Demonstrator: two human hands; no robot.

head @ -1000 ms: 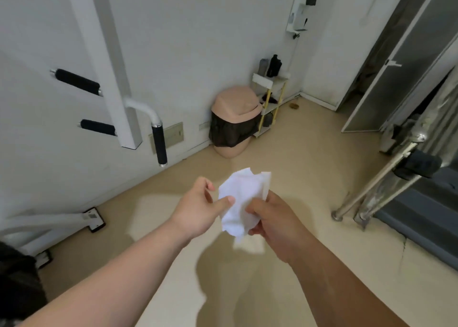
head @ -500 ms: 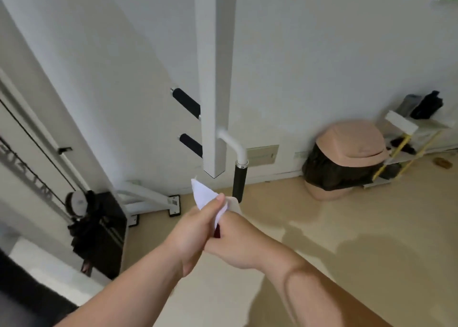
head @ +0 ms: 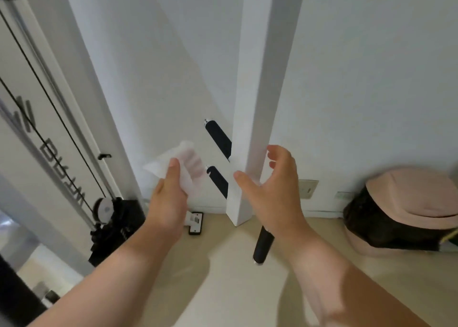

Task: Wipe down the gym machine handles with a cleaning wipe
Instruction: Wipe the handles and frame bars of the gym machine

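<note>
A white cleaning wipe lies over the fingers of my left hand, with the thumb pinching it from the front. The wipe is just left of the lower black handle on the white machine post. A second black handle sticks out above it. A third black handle hangs down below the post, partly behind my right wrist. My right hand is spread with nothing in it, in front of the post's lower end.
A pink bin with a black liner stands against the wall at the right. A cable machine frame with cables, a pulley and a black attachment fills the left. Beige floor lies below.
My right hand let go of the wipe and moved right, fingers spread. My left hand now holds the wipe alone, raised toward the lower handle. The view moved closer to the post.
</note>
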